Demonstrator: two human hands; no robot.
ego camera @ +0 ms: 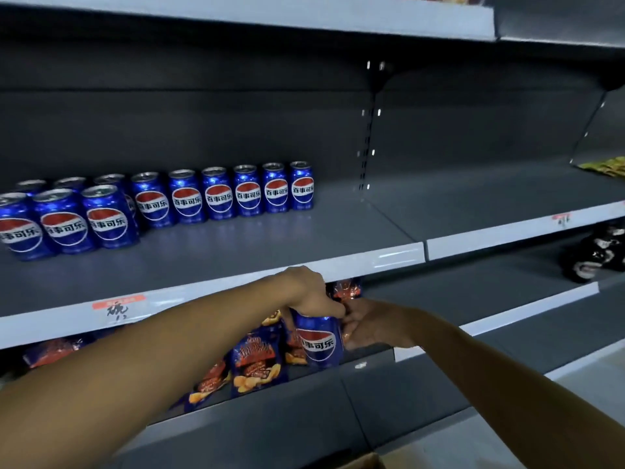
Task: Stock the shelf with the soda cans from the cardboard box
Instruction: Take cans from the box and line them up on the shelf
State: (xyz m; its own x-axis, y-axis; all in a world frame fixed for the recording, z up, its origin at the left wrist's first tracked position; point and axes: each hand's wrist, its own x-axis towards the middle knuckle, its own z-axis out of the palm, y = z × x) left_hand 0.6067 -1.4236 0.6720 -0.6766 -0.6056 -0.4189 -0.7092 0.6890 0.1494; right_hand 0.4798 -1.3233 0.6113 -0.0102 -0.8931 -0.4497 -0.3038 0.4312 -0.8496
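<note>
Two bare forearms reach forward from the bottom corners and meet in front of the shelving. A corner of the cardboard box (367,462) shows at the bottom edge. The left hand (313,296) comes down from above, wrist bent, fingers curled over the top of an upright blue soda can (319,341). The right hand (373,328) sits just beside the can on its right; whether its fingers touch or grip it cannot be told. Behind them, snack bags (253,367) fill a lower shelf. Farther back, the grey shelf (236,252) holds a row of cans (216,192) along its rear left, with three more in front.
</note>
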